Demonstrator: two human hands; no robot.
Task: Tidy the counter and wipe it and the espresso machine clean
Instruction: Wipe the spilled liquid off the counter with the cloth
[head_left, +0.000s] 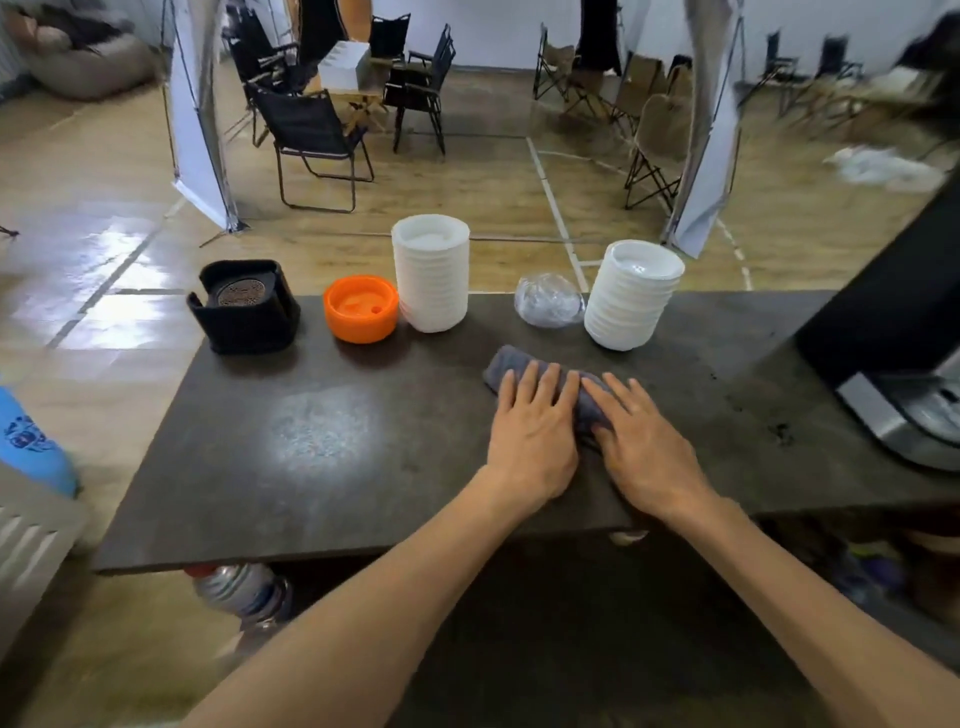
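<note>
step: wiping counter (332, 431) | you pressed left hand (532, 426) and right hand (641, 441) flat, side by side, on grey cloth (506, 366), frame centre | next, likely: sweep toward crumbs (779, 431) by espresso machine (893, 332), right edge

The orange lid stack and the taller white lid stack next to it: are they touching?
Cannot tell. In the head view the orange lid stack meets the white lid stack with no counter visible between them, but overlap could hide a gap.
</note>
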